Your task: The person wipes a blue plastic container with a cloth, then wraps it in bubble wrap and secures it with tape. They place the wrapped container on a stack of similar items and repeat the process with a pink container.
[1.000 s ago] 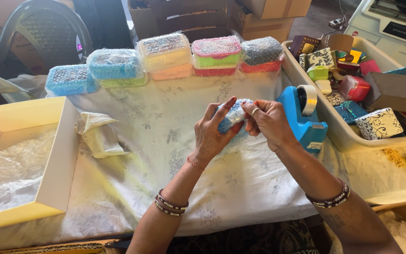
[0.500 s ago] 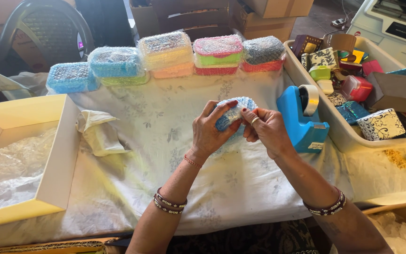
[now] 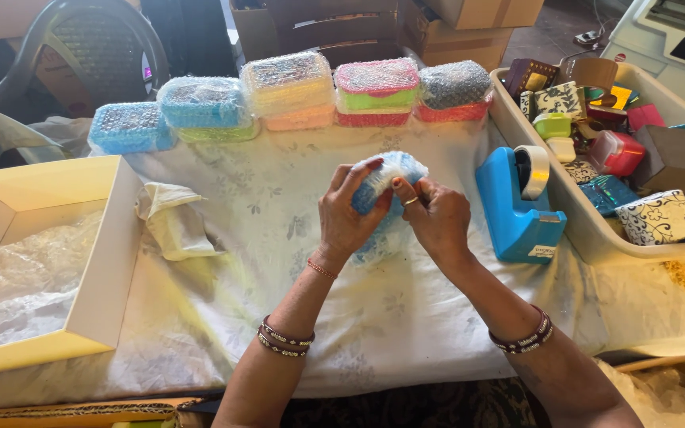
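Both my hands hold a small blue box wrapped in bubble wrap (image 3: 386, 178) above the middle of the cloth-covered table (image 3: 263, 238). My left hand (image 3: 348, 212) grips its left side, fingers curled over the top. My right hand (image 3: 436, 218) pinches the wrap on the right side, a ring on one finger. A blue tape dispenser (image 3: 517, 208) with a roll of clear tape stands just right of my right hand.
Several bubble-wrapped coloured boxes (image 3: 295, 93) line the table's far edge. A beige bin (image 3: 596, 230) of small patterned boxes sits at the right. A yellow-edged cardboard box (image 3: 81, 238) with plastic wrap lies at the left, crumpled wrap (image 3: 172, 222) beside it. A chair (image 3: 73, 47) stands behind.
My hands have turned the wrapped box slightly and shifted their grip on it; they stay in the same place above the table.
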